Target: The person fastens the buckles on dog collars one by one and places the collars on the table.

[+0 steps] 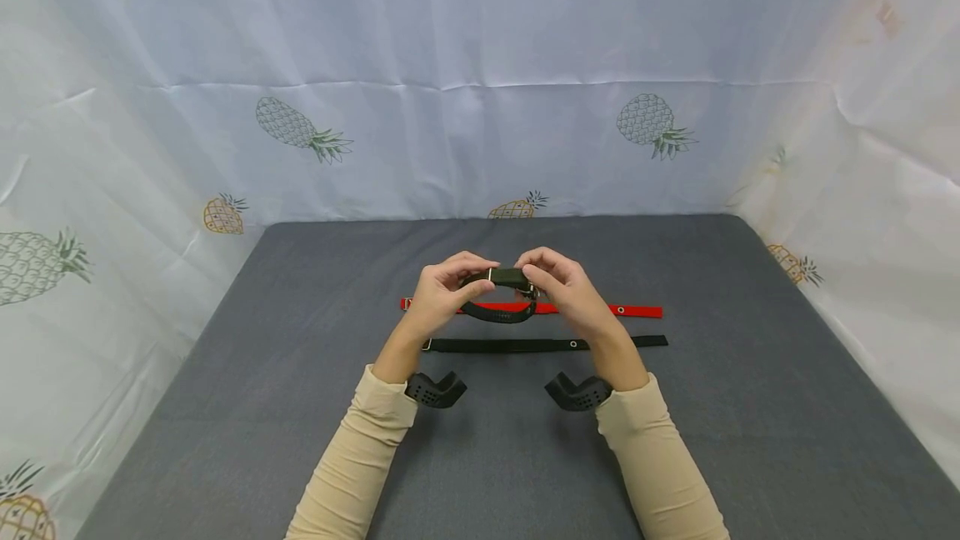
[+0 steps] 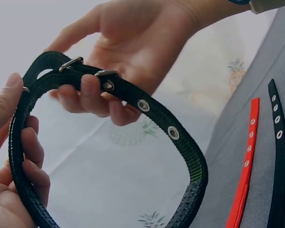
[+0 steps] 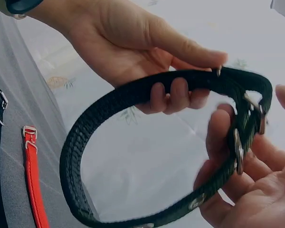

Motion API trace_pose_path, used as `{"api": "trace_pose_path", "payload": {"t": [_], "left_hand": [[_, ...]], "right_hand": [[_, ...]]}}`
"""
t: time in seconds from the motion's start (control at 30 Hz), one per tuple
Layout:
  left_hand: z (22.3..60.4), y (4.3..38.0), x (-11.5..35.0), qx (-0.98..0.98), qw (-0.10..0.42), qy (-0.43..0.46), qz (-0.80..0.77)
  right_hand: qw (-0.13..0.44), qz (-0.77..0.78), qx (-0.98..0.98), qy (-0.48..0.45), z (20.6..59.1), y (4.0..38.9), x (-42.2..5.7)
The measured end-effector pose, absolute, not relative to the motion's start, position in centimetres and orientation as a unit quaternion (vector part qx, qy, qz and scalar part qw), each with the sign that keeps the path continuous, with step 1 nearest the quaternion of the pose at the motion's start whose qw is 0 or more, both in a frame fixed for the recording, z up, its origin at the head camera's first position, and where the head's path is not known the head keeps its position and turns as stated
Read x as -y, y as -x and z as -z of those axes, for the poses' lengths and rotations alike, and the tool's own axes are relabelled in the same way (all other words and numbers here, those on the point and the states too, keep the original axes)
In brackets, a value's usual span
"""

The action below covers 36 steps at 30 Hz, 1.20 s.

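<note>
Both hands hold a dark green-black dog collar (image 1: 498, 317), bent into a ring above the table. My left hand (image 1: 438, 294) grips the band on the left side, its thumb by a narrow metal keeper. Around the buckle end on the right are the fingers of my right hand (image 1: 562, 286). In the left wrist view, the strap bows outward in a small loop at the metal buckle (image 2: 71, 64), and metal-rimmed holes line the band. Behind and below the hands, a red collar (image 1: 637, 312) and a black collar (image 1: 502, 346) lie stretched out on the table.
The grey cloth-covered table (image 1: 750, 457) reaches back to a white pineapple-print curtain (image 1: 465, 148), which also hangs along both sides. A black device sits on each wrist, the left one (image 1: 437, 390) and the right one (image 1: 577, 392).
</note>
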State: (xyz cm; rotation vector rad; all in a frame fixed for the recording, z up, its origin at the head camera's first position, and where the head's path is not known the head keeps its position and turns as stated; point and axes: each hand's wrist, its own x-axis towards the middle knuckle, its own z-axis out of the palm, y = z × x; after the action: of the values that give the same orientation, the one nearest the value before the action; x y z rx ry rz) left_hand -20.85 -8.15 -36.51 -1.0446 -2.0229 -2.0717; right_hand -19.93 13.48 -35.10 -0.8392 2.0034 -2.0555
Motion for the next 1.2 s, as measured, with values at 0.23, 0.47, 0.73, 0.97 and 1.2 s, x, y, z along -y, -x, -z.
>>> {"api": "trace_pose_path", "payload": {"t": [0.23, 0.47, 0.73, 0.97, 1.2], "left_hand": [[36.23, 20.72, 8.37, 0.658, 0.023, 0.331, 0.676], [36.14, 20.73, 8.31, 0.651, 0.02, 0.34, 0.678], [36.13, 20.62, 8.31, 0.652, 0.012, 0.344, 0.675], [36.12, 20.54, 8.31, 0.655, 0.004, 0.339, 0.675], [35.94, 20.45, 8.23, 0.654, 0.002, 0.342, 0.675]], "right_hand": [[0.126, 0.673, -0.668, 0.29, 35.28, 20.18, -13.8], [0.127, 0.673, -0.67, 0.286, 34.96, 19.99, -13.74], [0.123, 0.671, -0.671, 0.291, 34.84, 19.85, -13.64], [0.118, 0.667, -0.673, 0.296, 34.75, 19.76, -13.58], [0.112, 0.665, -0.679, 0.291, 34.66, 19.69, -13.51]]}}
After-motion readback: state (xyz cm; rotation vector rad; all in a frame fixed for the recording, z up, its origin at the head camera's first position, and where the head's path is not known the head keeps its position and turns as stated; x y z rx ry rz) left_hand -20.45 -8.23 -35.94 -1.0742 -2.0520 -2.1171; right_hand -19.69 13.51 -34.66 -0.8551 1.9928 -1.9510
